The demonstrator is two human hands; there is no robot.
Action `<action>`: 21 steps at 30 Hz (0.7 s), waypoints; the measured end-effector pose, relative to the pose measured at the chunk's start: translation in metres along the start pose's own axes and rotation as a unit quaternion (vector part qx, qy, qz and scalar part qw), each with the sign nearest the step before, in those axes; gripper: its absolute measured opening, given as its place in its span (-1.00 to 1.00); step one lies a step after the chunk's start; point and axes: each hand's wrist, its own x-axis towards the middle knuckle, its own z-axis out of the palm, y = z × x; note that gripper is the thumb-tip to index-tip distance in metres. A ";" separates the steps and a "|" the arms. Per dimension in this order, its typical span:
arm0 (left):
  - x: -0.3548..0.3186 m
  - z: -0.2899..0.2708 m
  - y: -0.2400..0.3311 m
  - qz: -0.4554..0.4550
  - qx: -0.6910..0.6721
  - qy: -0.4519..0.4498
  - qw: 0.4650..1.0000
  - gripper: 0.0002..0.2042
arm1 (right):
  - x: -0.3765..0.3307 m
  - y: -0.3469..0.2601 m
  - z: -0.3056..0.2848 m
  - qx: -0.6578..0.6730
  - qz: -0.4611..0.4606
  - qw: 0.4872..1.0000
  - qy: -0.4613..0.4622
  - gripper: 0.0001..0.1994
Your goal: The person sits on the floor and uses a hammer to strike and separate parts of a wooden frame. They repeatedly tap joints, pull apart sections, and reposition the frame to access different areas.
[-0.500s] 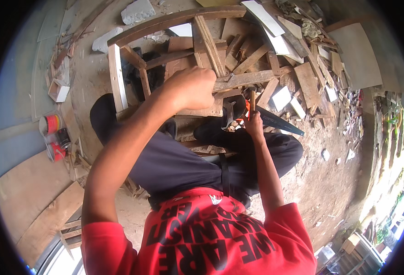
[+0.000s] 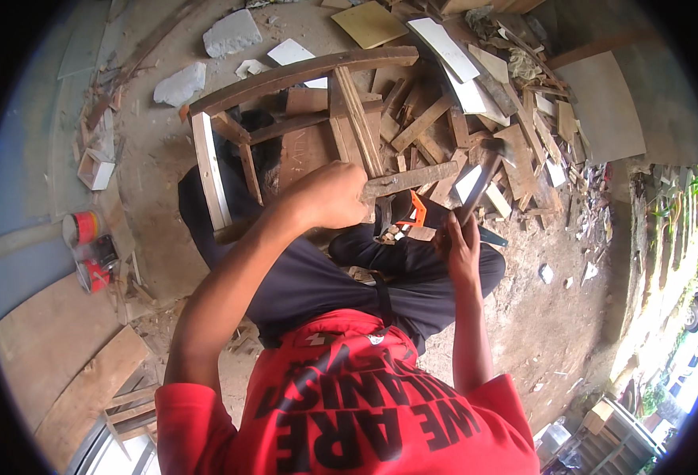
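My left hand (image 2: 329, 194) is shut on the end of a short wooden slat (image 2: 412, 180) and holds it against a wooden chair frame (image 2: 206, 166) with a curved top rail, which rests over my lap. My right hand (image 2: 460, 241) grips the handle of a hammer (image 2: 483, 170), whose head is raised just right of the slat's far end. A handsaw with an orange handle (image 2: 417, 210) lies between my hands by my knee. I sit on the dirt floor in dark trousers and a red shirt.
A pile of scrap wood and board offcuts (image 2: 475, 79) spreads behind the frame. Two grey stone blocks (image 2: 230, 32) lie at the back left. Red paint tins (image 2: 83, 229) stand at the left. Plywood sheets (image 2: 48, 340) lie at the lower left.
My right hand has shifted right and lower, and the hammer now shows lifted beside the slat. My left hand keeps its hold on the slat at the frame.
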 end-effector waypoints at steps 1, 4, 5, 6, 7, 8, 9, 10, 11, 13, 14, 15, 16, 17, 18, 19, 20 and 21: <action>-0.002 -0.003 0.002 -0.001 -0.001 -0.004 1.000 -0.69 | -0.009 -0.018 0.001 -0.014 -0.020 1.000 -0.014 -0.79; -0.003 0.000 0.003 -0.005 -0.005 0.027 1.000 -0.69 | -0.029 -0.078 0.038 -0.100 -0.056 0.993 0.014 -0.77; -0.006 -0.001 0.007 -0.010 0.002 0.045 0.999 -0.67 | -0.028 -0.081 0.051 -0.143 -0.117 0.983 0.021 -0.79; -0.009 0.004 0.006 -0.015 0.005 0.062 0.998 -0.67 | -0.034 -0.086 0.065 -0.122 -0.104 0.987 0.022 -0.78; -0.009 0.007 0.006 -0.017 0.011 0.082 0.996 -0.66 | -0.036 -0.090 0.081 -0.097 -0.096 0.990 0.025 -0.77; -0.008 0.009 0.004 -0.020 0.018 0.101 0.994 -0.66 | -0.037 -0.088 0.094 -0.073 -0.089 0.993 0.027 -0.76; -0.009 0.008 0.003 -0.028 0.010 0.098 0.995 -0.64 | -0.037 -0.076 0.103 -0.054 -0.090 0.994 0.044 -0.72; -0.008 0.008 0.004 -0.023 0.004 0.107 0.994 -0.62 | -0.035 -0.056 0.103 -0.014 -0.105 0.993 0.049 -0.69; -0.007 0.010 0.005 -0.022 0.000 0.116 0.993 -0.61 | -0.031 -0.034 0.105 -0.007 -0.143 0.986 0.082 -0.68; -0.008 0.009 0.004 -0.012 -0.027 0.111 0.993 -0.45 | -0.024 0.015 0.082 0.012 -0.156 0.986 0.064 -0.72; -0.007 0.011 0.000 0.008 -0.065 0.169 0.983 -0.40 | -0.013 0.042 0.071 -0.044 -0.206 0.971 0.113 -0.73; -0.005 0.018 -0.004 0.030 -0.096 0.221 0.970 -0.35 | -0.002 0.072 0.061 -0.096 -0.254 0.948 0.167 -0.74; -0.003 0.022 -0.008 0.052 -0.124 0.275 0.952 -0.29 | 0.004 0.095 0.047 -0.136 -0.245 0.940 0.195 -0.74; -0.004 0.017 -0.012 0.095 -0.163 0.299 0.935 -0.31 | 0.005 0.109 0.032 -0.164 -0.175 0.954 0.182 -0.73; -0.002 0.014 -0.013 0.089 -0.221 0.321 0.917 -0.37 | 0.007 0.122 0.019 -0.195 -0.103 0.962 0.162 -0.72; -0.003 0.011 -0.014 0.078 -0.278 0.342 0.894 -0.43 | 0.011 0.132 0.009 -0.216 -0.045 0.966 0.131 -0.70; -0.003 0.008 -0.012 0.073 -0.336 0.356 0.869 -0.49 | 0.020 0.165 -0.026 -0.218 -0.023 0.974 0.064 -0.67; -0.006 0.006 -0.014 0.066 -0.398 0.356 0.843 -0.59 | 0.027 0.168 -0.015 -0.203 -0.069 0.976 0.050 -0.64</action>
